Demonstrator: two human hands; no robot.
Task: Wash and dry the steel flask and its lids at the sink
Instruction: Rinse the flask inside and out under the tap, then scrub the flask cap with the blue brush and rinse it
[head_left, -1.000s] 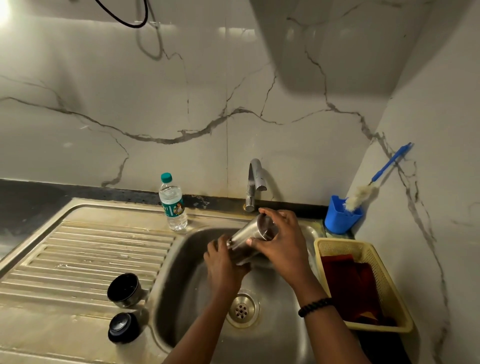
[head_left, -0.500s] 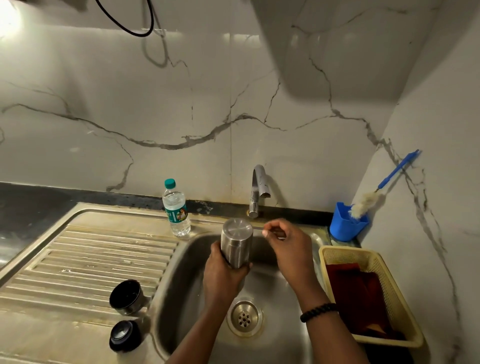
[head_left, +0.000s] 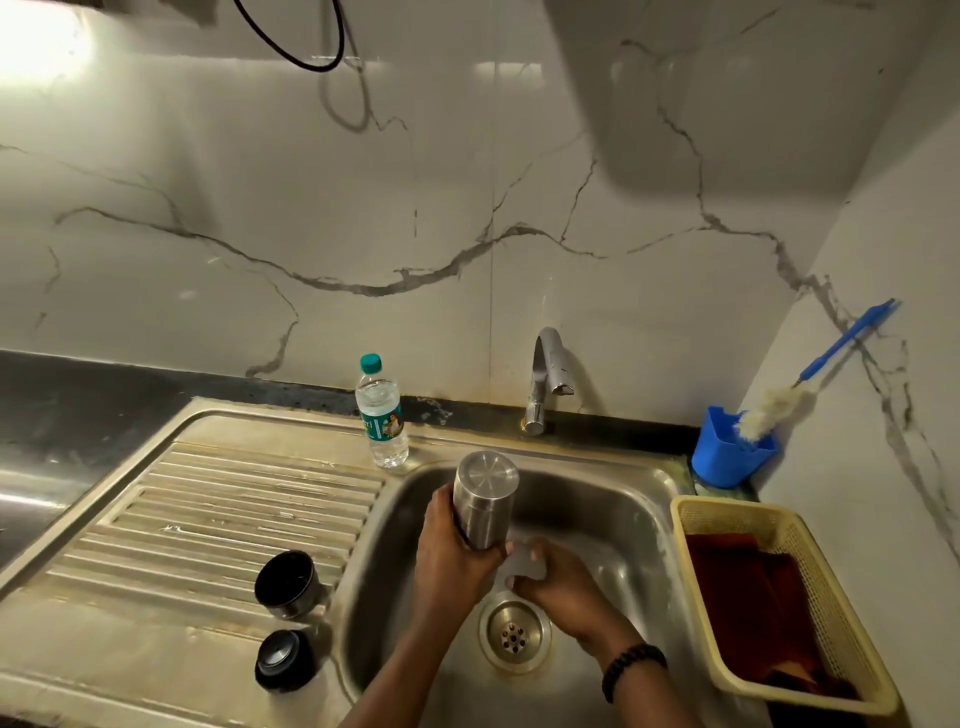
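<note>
Left hand grips steel flask inverted over drain; right hand cupped at its mouth, grip unclear. Both lids left of drain, seemingly unwashed; drying pending.

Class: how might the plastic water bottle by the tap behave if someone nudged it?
The water bottle stands tall on a narrow base on the sink's rim, so it probably tips easily. It looks only part full, so likely light. Once down, its round body would probably roll.

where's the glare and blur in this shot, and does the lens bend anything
Head view: harsh glare blows out the top-left wall; the right hand under the flask is smeared by motion; a big soft shadow sits top right; the wide lens bows the sink rim.
</note>
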